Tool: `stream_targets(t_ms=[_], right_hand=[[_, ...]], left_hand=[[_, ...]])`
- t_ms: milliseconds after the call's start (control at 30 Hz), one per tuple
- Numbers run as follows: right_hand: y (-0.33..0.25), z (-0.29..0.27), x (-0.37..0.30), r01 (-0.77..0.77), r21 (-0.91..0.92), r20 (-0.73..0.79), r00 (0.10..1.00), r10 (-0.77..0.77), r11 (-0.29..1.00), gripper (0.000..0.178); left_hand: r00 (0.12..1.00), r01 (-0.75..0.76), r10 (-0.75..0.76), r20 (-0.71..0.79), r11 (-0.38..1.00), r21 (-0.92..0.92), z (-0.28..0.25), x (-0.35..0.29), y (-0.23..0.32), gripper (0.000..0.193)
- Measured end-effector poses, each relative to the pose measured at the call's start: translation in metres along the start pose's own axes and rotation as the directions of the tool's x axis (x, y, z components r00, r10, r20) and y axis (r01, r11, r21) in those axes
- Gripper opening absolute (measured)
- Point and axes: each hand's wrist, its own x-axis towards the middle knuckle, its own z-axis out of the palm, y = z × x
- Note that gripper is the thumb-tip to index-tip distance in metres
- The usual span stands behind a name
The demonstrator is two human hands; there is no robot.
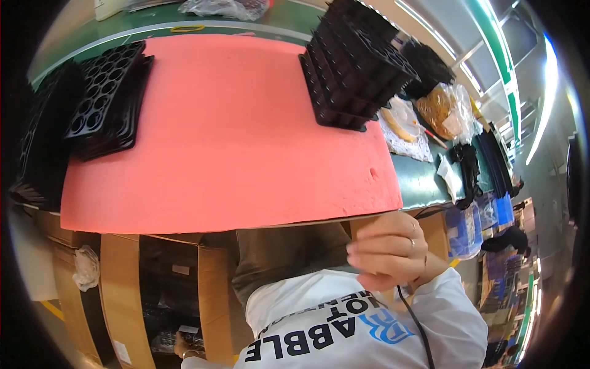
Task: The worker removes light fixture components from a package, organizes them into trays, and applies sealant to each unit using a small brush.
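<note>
The right hand point(388, 249) has curled fingers point(369, 246) gripping a black cable point(413, 317) below them; the mat point(233, 129) lies beyond. A tug could snag the cable.

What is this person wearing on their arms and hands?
Only one hand shows clearly, the right hand, bare and gloveless, with two thin silver rings on its fingers. Its arm wears a long white sleeve of a white top printed with black and blue lettering. A thin black cable runs down over the sleeve. The left hand is not visible.
</note>
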Motion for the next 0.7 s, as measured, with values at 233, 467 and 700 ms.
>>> stream_targets(t_ms=[233, 467, 700], right_hand=[[0.000, 0.042, 0.033, -0.164, -0.269, 0.120, 0.972, 0.202, 0.949, 0.050], [0.008, 0.069, 0.058, -0.181, -0.470, 0.249, 0.912, 0.326, 0.864, 0.062], [0.011, 0.085, 0.064, -0.137, -0.476, 0.236, 0.932, 0.276, 0.869, 0.053]], left_hand=[[0.996, 0.070, -0.066, -0.051, 0.994, 0.079, 0.030, 0.017, -0.002, 0.097], [0.988, 0.133, -0.147, 0.046, 0.966, 0.223, 0.070, 0.036, 0.003, 0.102], [0.981, -0.045, 0.100, 0.167, 0.951, -0.305, 0.143, 0.126, -0.059, 0.067]])
